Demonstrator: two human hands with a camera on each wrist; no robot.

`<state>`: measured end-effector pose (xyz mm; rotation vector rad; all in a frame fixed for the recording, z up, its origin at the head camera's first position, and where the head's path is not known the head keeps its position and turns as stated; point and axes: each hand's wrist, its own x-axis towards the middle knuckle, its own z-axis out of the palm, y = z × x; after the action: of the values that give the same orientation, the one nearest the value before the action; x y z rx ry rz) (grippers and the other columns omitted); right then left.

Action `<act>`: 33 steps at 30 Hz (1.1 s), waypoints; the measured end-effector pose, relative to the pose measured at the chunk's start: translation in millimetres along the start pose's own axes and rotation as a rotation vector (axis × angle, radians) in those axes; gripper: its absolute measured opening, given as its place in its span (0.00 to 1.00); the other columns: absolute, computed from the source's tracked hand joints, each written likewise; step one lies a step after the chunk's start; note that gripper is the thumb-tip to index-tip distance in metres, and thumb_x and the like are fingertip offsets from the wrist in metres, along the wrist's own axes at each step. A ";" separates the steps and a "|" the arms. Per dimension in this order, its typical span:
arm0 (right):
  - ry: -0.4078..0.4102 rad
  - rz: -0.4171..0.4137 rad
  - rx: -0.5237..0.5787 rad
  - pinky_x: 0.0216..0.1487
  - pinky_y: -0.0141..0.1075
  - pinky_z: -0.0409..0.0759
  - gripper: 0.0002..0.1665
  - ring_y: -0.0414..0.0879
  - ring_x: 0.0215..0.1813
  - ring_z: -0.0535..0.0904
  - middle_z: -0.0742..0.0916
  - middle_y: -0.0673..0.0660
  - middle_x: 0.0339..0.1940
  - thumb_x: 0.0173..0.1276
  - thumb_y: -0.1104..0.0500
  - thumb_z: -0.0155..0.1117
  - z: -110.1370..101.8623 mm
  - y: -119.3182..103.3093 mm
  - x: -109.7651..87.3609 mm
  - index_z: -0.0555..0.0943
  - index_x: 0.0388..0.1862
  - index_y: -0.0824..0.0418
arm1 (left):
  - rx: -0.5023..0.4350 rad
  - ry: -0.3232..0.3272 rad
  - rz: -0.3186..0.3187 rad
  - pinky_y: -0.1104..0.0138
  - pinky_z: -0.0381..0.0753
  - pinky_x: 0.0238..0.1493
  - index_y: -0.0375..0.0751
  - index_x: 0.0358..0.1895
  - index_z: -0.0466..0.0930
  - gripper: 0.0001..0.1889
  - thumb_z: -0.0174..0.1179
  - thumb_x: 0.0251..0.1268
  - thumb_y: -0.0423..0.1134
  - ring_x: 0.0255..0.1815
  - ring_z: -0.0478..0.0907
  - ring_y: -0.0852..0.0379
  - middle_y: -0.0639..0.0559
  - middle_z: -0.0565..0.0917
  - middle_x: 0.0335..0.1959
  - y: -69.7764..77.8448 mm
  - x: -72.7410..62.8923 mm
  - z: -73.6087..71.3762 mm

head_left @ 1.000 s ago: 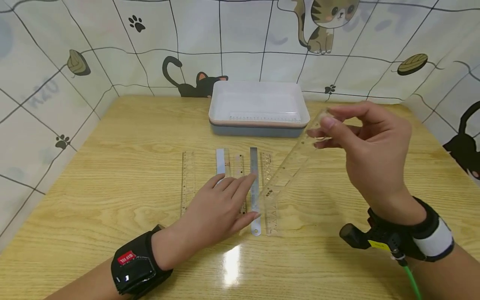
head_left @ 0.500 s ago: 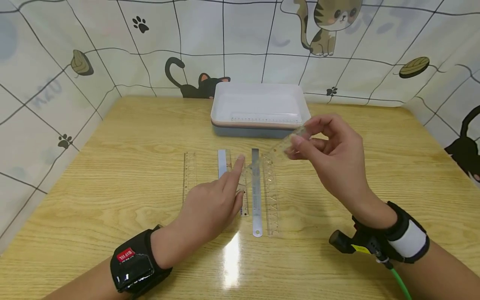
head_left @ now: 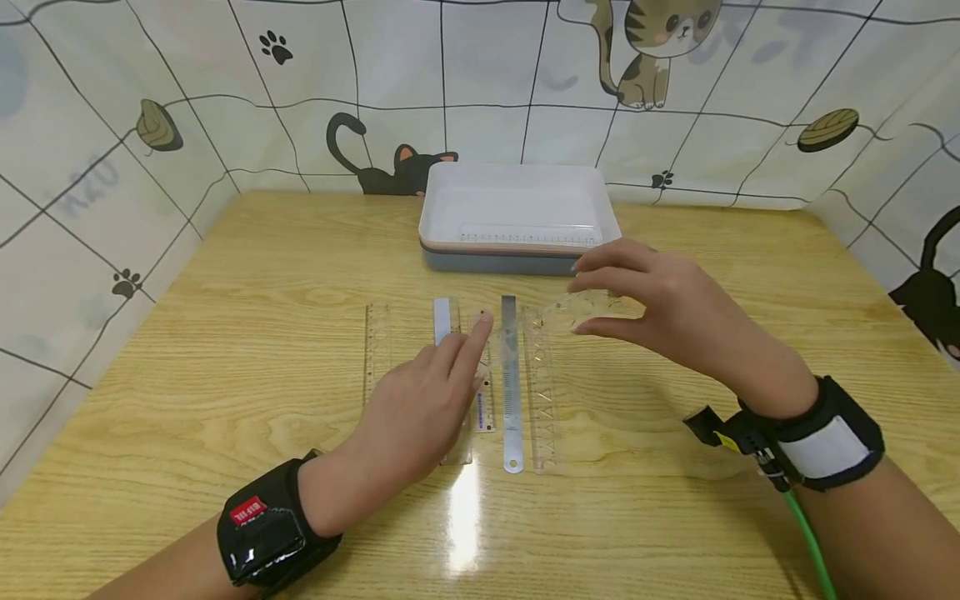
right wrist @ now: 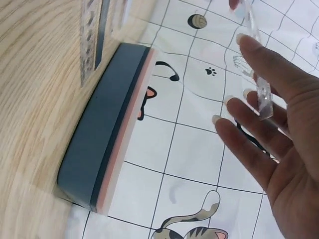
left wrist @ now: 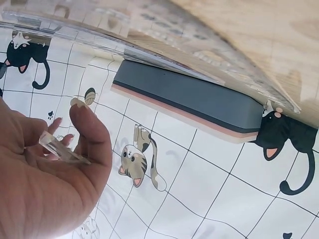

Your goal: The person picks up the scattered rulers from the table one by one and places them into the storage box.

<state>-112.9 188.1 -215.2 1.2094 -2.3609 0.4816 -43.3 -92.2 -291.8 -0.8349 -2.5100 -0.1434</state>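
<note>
Left hand [head_left: 422, 400] gripping clear ruler [right wrist: 266, 104], right hand [head_left: 667, 308] spread around its opposite end, ungripped, steel ruler [head_left: 512, 408] between hands

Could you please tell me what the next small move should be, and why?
I would probably draw the right hand gently away from the raised clear ruler, since its thumb and fingers are spread open around one end without gripping it, while the left hand appears to hold the other end by itself.
</note>
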 end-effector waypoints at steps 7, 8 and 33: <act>-0.062 -0.105 0.103 0.36 0.23 0.77 0.26 0.38 0.36 0.80 0.87 0.50 0.40 0.60 0.38 0.70 0.8 11.7 -2.9 0.90 0.46 0.57 | 0.026 0.018 0.012 0.67 0.76 0.22 0.39 0.76 0.62 0.32 0.60 0.72 0.38 0.32 0.82 0.52 0.46 0.83 0.49 0.4 2.2 -1.0; -0.071 -0.100 0.121 0.37 0.22 0.77 0.23 0.38 0.36 0.81 0.87 0.49 0.40 0.57 0.42 0.75 0.7 12.8 -3.2 0.90 0.44 0.57 | 0.030 0.009 0.003 0.66 0.76 0.24 0.39 0.76 0.62 0.32 0.60 0.72 0.39 0.32 0.82 0.51 0.46 0.83 0.49 0.5 2.3 -1.5; -0.107 0.640 0.169 0.51 0.44 0.80 0.26 0.56 0.54 0.81 0.87 0.64 0.52 0.62 0.49 0.77 32.8 125.3 31.0 0.87 0.55 0.61 | -0.026 -0.399 0.473 0.54 0.67 0.77 0.51 0.78 0.64 0.33 0.42 0.78 0.64 0.79 0.65 0.50 0.51 0.67 0.78 4.6 -5.5 2.9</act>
<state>-239.7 220.9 -239.5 0.5177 -2.8271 0.8464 -38.0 -90.8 -297.2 -1.5694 -2.5767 0.1671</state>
